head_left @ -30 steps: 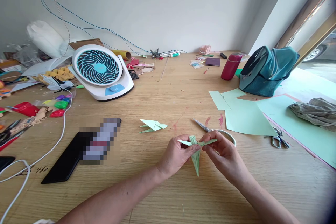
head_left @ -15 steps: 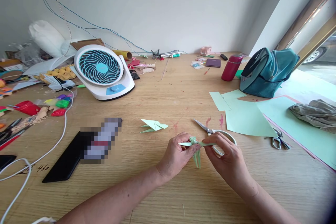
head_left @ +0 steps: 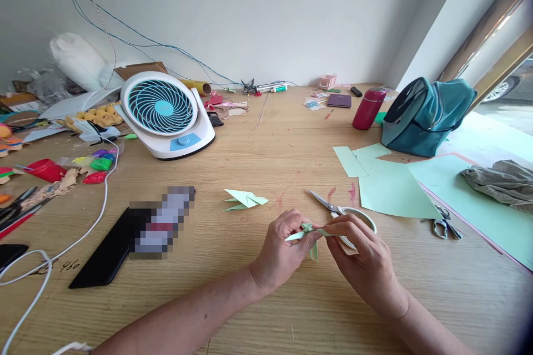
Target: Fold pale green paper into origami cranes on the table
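Over the counter (head_left: 266, 310), near its front edge: both hands pinch a small green folded paper figure (head_left: 307, 233), held just above the wood. Left hand (head_left: 283, 249) is closed on the body; right hand (head_left: 362, 255) is closed on the thin flap pointing right. Scissors (head_left: 337, 211) lie just behind, and a finished fold (head_left: 244, 198) lies to the left. Judgement: keep the left pinch firm at the junction and crease the flap with fingertip pressure only, since thin paper tears if pulled.

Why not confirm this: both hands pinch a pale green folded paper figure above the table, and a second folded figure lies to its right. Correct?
Not quite. In the head view the left hand and right hand pinch the folded paper figure, but the second folded figure lies to its left.
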Demonstrator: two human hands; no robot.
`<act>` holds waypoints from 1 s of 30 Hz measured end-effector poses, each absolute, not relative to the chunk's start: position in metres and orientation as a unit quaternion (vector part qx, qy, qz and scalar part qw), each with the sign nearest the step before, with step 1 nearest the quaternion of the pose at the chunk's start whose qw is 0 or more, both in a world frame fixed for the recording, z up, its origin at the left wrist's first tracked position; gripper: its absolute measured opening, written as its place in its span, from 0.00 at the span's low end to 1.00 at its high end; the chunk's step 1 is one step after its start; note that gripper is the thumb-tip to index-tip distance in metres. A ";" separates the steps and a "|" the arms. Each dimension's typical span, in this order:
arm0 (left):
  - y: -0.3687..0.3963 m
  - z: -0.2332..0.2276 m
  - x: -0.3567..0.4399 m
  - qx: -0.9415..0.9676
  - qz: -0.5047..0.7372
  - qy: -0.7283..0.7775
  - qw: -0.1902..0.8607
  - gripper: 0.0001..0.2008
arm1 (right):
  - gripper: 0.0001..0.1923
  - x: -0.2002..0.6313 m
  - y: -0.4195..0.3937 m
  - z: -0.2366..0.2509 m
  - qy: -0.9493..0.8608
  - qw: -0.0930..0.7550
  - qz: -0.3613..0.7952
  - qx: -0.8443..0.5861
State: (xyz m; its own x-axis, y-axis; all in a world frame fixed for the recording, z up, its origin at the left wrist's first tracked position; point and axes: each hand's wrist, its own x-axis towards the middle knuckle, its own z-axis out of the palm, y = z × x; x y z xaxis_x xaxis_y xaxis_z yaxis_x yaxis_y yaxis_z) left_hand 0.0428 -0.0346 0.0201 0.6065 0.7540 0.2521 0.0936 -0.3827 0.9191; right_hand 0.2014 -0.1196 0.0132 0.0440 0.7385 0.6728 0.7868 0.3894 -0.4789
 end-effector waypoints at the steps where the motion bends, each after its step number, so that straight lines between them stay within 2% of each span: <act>1: -0.035 0.021 0.043 0.754 0.344 0.282 0.483 0.12 | 0.15 0.201 -0.120 0.013 -0.690 0.469 -0.032 -0.550; 8: -0.036 0.022 0.042 0.702 0.328 0.259 0.576 0.12 | 0.16 0.204 -0.122 0.013 -0.692 0.464 -0.043 -0.551; 21: -0.038 0.028 0.042 0.714 0.340 0.274 0.547 0.11 | 0.17 0.205 -0.124 0.012 -0.693 0.467 -0.041 -0.548; 30: -0.041 0.030 0.044 0.604 0.316 0.275 0.678 0.16 | 0.16 0.206 -0.125 0.013 -0.710 0.474 -0.055 -0.518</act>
